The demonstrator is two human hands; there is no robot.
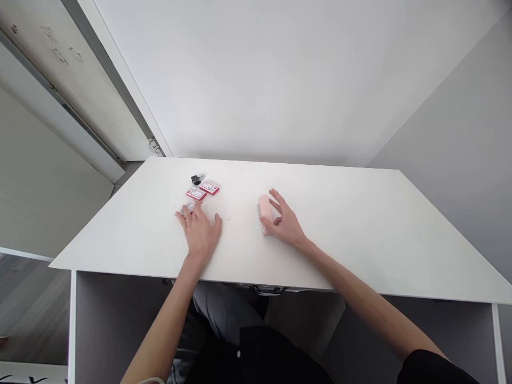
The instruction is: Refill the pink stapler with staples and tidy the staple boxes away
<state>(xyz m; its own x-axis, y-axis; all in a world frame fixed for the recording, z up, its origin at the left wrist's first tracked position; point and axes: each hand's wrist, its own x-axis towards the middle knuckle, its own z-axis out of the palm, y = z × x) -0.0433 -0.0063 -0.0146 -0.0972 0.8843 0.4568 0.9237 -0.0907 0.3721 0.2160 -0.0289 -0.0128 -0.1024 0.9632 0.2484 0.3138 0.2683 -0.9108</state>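
Observation:
A pale pink stapler [264,205] lies lengthwise near the middle of the white table. Around its near half, my right hand [286,224] is loosely closed, with the thumb across it and a fingertip at its right side; the index finger stretches past it. My left hand [200,232] rests palm down with fingers spread, the fingertips on a small white box with red sides [191,207] that they partly cover. Just beyond lie two similar boxes, one on the left [196,193] and one on the right [209,187]. Behind them is a small black object [196,180], perhaps a staple remover.
The white table [340,213] stands against a pale wall [272,80]. A door frame [124,80] is at the left. Below the front edge, a dark handle-like part [268,290] shows above my lap.

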